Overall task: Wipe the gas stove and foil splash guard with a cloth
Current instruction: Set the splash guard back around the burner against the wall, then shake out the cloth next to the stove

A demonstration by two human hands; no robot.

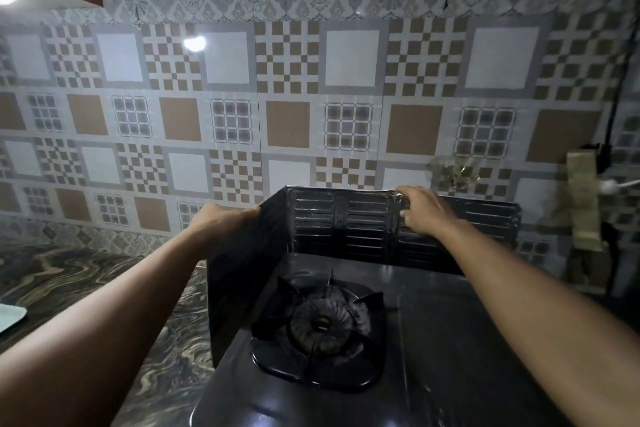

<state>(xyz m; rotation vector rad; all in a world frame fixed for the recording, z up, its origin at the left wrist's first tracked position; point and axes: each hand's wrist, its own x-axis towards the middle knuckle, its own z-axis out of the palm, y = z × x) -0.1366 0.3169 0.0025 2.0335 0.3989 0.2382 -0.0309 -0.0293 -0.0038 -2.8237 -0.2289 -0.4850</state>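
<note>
A black gas stove (pixel 443 350) with one burner (pixel 320 324) sits on the counter below me. A dark foil splash guard (pixel 346 222) stands folded around its left side and back. My left hand (pixel 221 220) grips the top edge of the guard's left panel. My right hand (pixel 420 208) holds the top edge of the back panel, fingers curled over it. No cloth is in view.
The patterned tile wall (pixel 291 114) rises right behind the guard. A marbled dark counter (pixel 69 274) extends left, with a pale tray corner (pixel 10 317) at the left edge. A cable and plug (pixel 609 184) hang at the right beside a folded beige item (pixel 583 198).
</note>
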